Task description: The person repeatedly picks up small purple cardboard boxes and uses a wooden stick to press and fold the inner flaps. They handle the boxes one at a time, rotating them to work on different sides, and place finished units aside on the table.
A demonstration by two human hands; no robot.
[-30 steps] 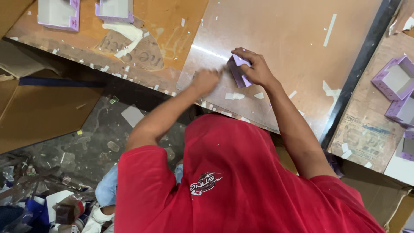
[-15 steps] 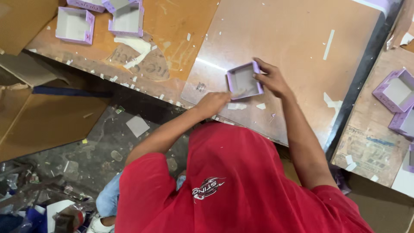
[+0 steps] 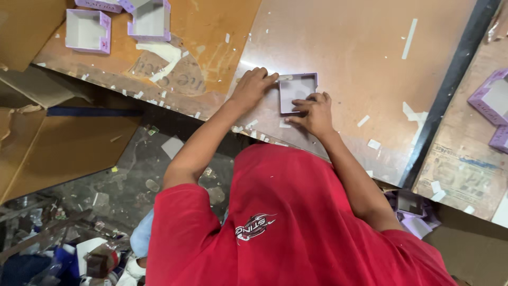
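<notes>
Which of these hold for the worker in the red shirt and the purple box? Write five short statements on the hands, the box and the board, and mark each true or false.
1. The small purple box lies open side up on the brown board. True.
2. The left hand hangs off the board, away from the box. False: its fingertips touch the box's left edge.
3. The right hand rests its fingers on the box's near edge. True.
4. The box is lifted clear of the board. False: it lies flat on it.
5. Other purple boxes sit on the orange board to the left. True.
</notes>
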